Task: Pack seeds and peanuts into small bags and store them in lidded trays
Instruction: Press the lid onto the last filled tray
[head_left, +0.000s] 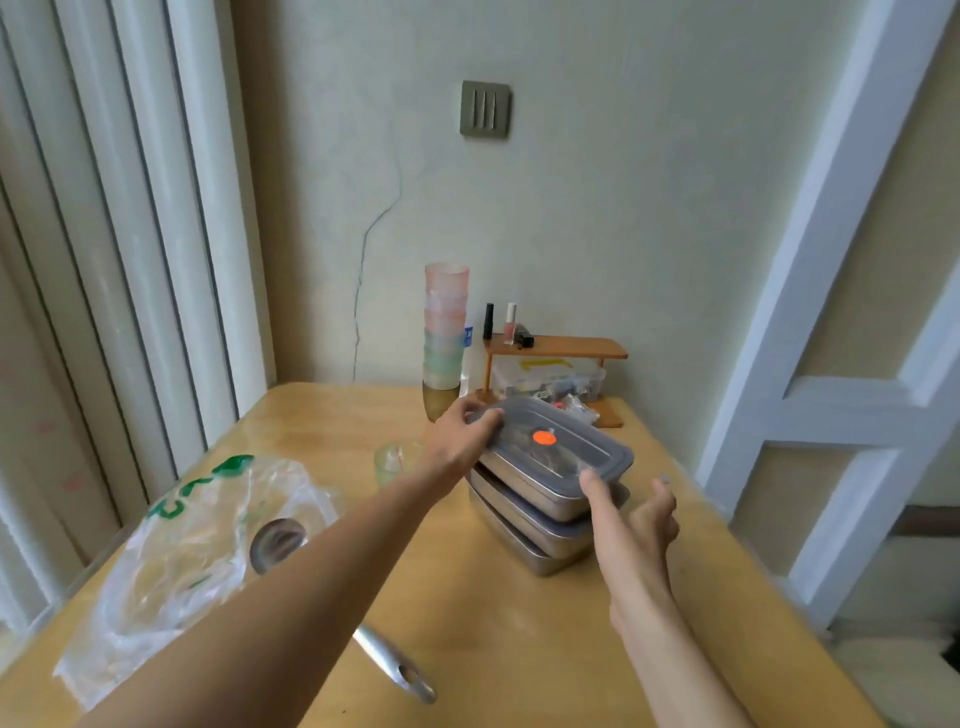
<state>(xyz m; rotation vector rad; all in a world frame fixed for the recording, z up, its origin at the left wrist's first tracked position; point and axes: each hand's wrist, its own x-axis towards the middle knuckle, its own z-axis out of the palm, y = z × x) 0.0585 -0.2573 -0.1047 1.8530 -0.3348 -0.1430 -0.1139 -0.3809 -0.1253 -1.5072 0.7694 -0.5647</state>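
Nearest, on the wooden table (519, 649), a metal handle (395, 670) poking out from under the left forearm. To the left, a crumpled clear plastic bag (197, 545) with green print.

Further in, the right hand (644, 514): fingers spread apart, clamped on nothing, thumb tip touching the near right rim of the lid (566, 441). Under that grey lid with its orange dot (544, 438), the steel top tray (530, 480), stacked on two more trays (550, 564) near the middle of the table. Contents too blurred to name.

Just beyond, the left hand (462, 436), fingers curled over the lid's far left corner and gripping it.

Probably seating the top tray square on the stack, or pressing its lid home. Best done by steadying opposite corners, bringing the right fingers onto the rim to match the left, keeping the tray level and pressing round the rim corner by corner. Worth lining up with the trays below, now slightly fanned.

Long axis from far left to near right, slantwise to the table edge; lid side up.

Farther back, a small clear cup (392, 460), a tower of pastel cups (445, 327) and a little wooden shelf (561, 345) against the wall.
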